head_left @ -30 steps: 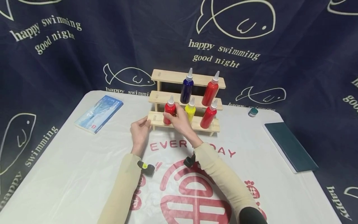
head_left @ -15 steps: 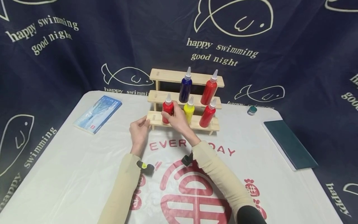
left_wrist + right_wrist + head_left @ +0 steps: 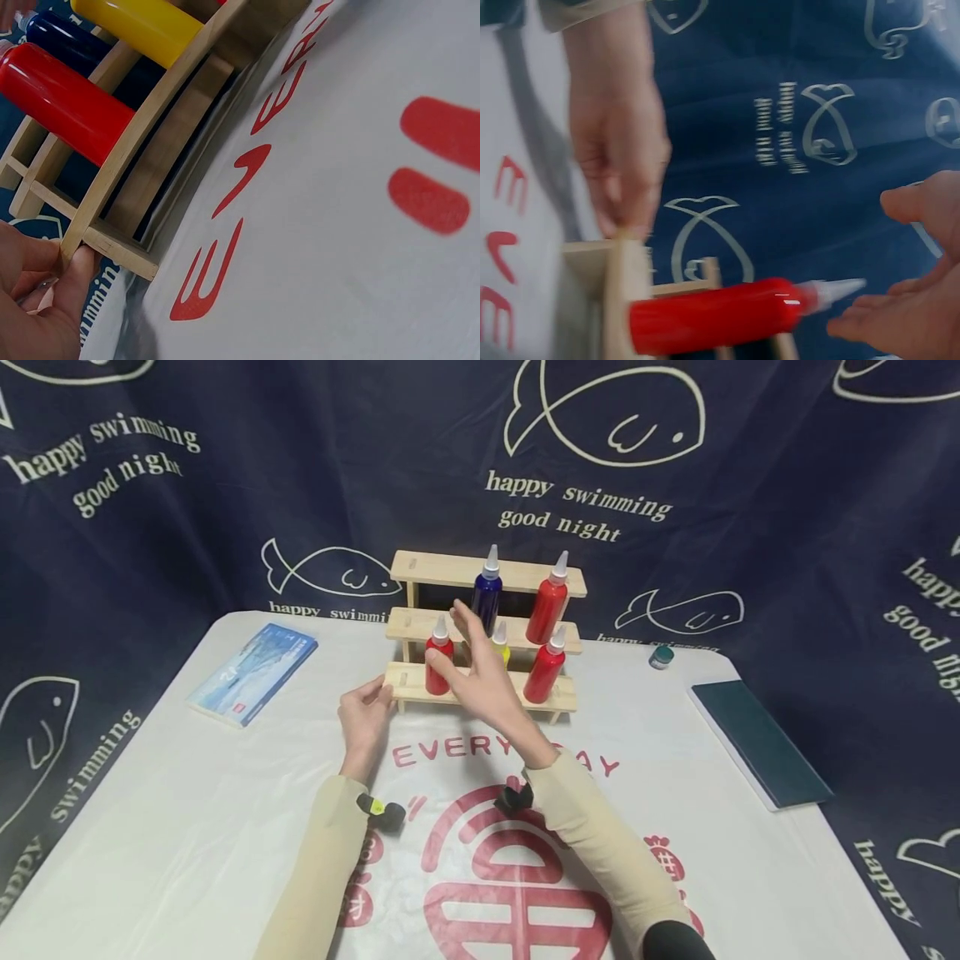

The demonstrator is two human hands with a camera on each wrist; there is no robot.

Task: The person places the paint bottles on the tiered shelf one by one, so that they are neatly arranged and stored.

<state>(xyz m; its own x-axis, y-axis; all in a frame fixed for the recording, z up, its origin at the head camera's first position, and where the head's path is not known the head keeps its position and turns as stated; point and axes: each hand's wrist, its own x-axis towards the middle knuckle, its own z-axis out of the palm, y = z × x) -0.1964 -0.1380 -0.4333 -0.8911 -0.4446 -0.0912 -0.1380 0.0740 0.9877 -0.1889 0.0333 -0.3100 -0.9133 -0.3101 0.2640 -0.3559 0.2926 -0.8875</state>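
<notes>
A three-step wooden rack (image 3: pixel 442 566) stands at the back of the table. My left hand (image 3: pixel 363 718) pinches the left end of its lowest step, thumb and fingers on the board in the left wrist view. On that step a red squeeze bottle (image 3: pixel 438 686) with a pointed clear cap stands upright at left. My right hand (image 3: pixel 489 683), fingers extended, is just in front of and right of it; in the right wrist view the hand is apart from the bottle's tip. It partly hides a yellow bottle (image 3: pixel 505 652). Another red bottle (image 3: pixel 544 677) stands at right.
The middle step bears a dark blue bottle (image 3: pixel 487 596) and a red bottle (image 3: pixel 547 612). A blue-white box or book (image 3: pixel 255 672) lies at left. At right are a small green jar (image 3: pixel 662 657) and a dark green notebook (image 3: pixel 761 743). A patterned navy curtain (image 3: pixel 337 460) hangs behind.
My right hand has let go of the left red bottle, straightening its fingers and lifting away from it. My left hand keeps its pinch on the rack. The head view has shifted slightly.
</notes>
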